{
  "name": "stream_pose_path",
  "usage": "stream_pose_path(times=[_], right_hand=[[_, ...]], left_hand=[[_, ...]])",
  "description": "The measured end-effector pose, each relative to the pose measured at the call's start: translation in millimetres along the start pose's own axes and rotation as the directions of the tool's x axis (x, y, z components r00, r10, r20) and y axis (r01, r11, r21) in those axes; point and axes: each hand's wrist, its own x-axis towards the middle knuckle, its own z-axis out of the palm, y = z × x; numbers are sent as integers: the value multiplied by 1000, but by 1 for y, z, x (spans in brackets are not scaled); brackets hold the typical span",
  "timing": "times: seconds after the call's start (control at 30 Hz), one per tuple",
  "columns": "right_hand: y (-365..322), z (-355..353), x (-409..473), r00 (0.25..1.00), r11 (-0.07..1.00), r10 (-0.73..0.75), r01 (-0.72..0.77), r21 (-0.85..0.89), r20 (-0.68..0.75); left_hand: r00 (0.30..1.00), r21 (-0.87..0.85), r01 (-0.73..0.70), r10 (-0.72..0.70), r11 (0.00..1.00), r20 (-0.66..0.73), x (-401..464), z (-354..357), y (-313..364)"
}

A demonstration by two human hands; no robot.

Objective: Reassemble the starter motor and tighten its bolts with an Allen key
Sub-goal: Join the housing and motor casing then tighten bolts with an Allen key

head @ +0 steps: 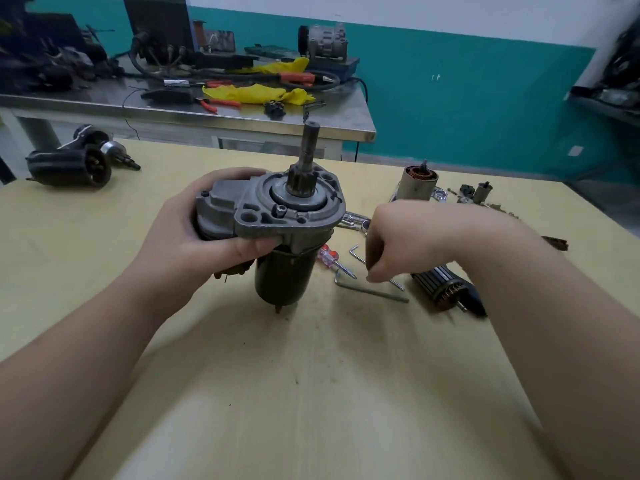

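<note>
The starter motor [277, 216] stands upright on the yellow table [277, 375], its grey flanged nose housing and pinion shaft pointing up and its black body below. A hex-socket bolt [281, 211] sits in the flange. My left hand [194, 233] grips the housing from the left, thumb under the flange edge. To the right of the motor, my right hand [408, 237] reaches down with curled fingers and pinches the smaller Allen key [356, 253] on the table. A larger Allen key [377, 293] lies just in front of it.
A red-handled screwdriver [329, 258] lies between the motor and the keys. An armature [446, 289] lies at the right, with a copper-wound part [417, 183] and small loose parts behind it. Another starter [72, 164] lies far left. A cluttered steel bench [194, 109] stands behind.
</note>
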Motion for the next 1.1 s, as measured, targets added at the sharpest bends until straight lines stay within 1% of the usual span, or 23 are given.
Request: stream_pose_path(times=[0.13, 0.27, 0.4, 0.53, 0.57, 0.6, 0.67, 0.73, 0.77, 0.8, 0.83, 0.87, 0.9, 0.93, 0.97, 1.0, 1.03, 1.1], right_hand=[[0, 7, 8, 1000, 998, 14, -16, -63, -26], [-7, 12, 7, 996, 999, 4, 1, -53, 90], [-18, 20, 11, 995, 992, 7, 6, -127, 103], [-19, 19, 11, 990, 989, -11, 32, -143, 139], [-17, 16, 9, 988, 992, -21, 40, -118, 154], [-13, 11, 6, 986, 997, -35, 45, -56, 165], [-3, -4, -4, 984, 988, -84, 62, 141, 156], [10, -22, -19, 980, 917, -181, 140, 374, 77], [16, -31, -27, 971, 845, -240, 203, 495, 12], [19, -37, -35, 952, 742, -296, 282, 609, -80], [18, -42, -41, 920, 606, -336, 375, 702, -201], [14, -44, -45, 873, 450, -350, 474, 757, -338], [7, -44, -48, 818, 298, -332, 564, 770, -471], [-3, -42, -48, 762, 177, -286, 637, 750, -581], [-13, -39, -46, 714, 103, -231, 693, 713, -661], [-24, -36, -43, 675, 84, -183, 735, 673, -715], [-34, -33, -40, 646, 109, -151, 763, 637, -748], [-47, -28, -37, 613, 196, -123, 786, 587, -780]], left_hand=[[1000, -15, 0, 1, 1000, 9, 1, -2, -2], [999, -52, -25, 27, 998, 30, 2, -2, -3], [1000, -43, -19, 20, 999, 17, 3, -1, -5], [1000, -48, -24, 24, 999, 10, 3, -2, -7], [1000, -53, -22, 23, 998, 13, 3, -3, -7], [1000, -56, -19, 20, 998, 17, 3, -3, -7], [999, -52, -14, 15, 999, 28, 3, -3, -7], [1000, -41, -4, 5, 999, 28, 3, -2, -7], [1000, -34, 1, -1, 999, 23, 3, -2, -7], [1000, -27, 3, -2, 1000, 21, 3, -2, -8], [1000, -19, 0, 0, 1000, 23, 3, -2, -8], [1000, -14, -3, 4, 1000, 27, 3, -2, -8], [1000, -13, -6, 7, 1000, 30, 3, -2, -7], [999, -17, -8, 8, 1000, 33, 3, -1, -7], [999, -23, -7, 7, 1000, 37, 3, -2, -7], [999, -27, -2, 3, 1000, 41, 3, -2, -7], [999, -27, 5, -4, 1000, 43, 3, -2, -7], [999, -16, 13, -12, 1000, 43, 3, -3, -8]])
